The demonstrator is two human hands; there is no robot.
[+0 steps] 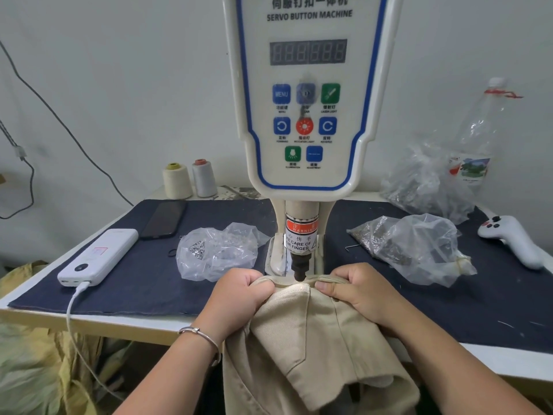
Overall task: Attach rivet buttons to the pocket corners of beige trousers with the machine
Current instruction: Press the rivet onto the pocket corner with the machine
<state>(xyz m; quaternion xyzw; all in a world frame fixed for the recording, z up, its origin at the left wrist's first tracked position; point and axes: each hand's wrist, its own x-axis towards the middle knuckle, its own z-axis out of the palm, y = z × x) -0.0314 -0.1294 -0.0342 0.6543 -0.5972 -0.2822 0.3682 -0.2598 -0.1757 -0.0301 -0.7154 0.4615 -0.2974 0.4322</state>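
Trousers (pixel 302 330) sit between both grips, top edge running side to side under the punch (pixel 300 269). Left hand (pixel 242 290) and right hand (pixel 356 290) pinch the cloth equally near it.

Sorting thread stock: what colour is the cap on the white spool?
Reddish-pink, on the white spool; head view shows it.

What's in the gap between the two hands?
In the head view, the machine's black punch tip comes down between the left hand and right hand, over the beige trousers.
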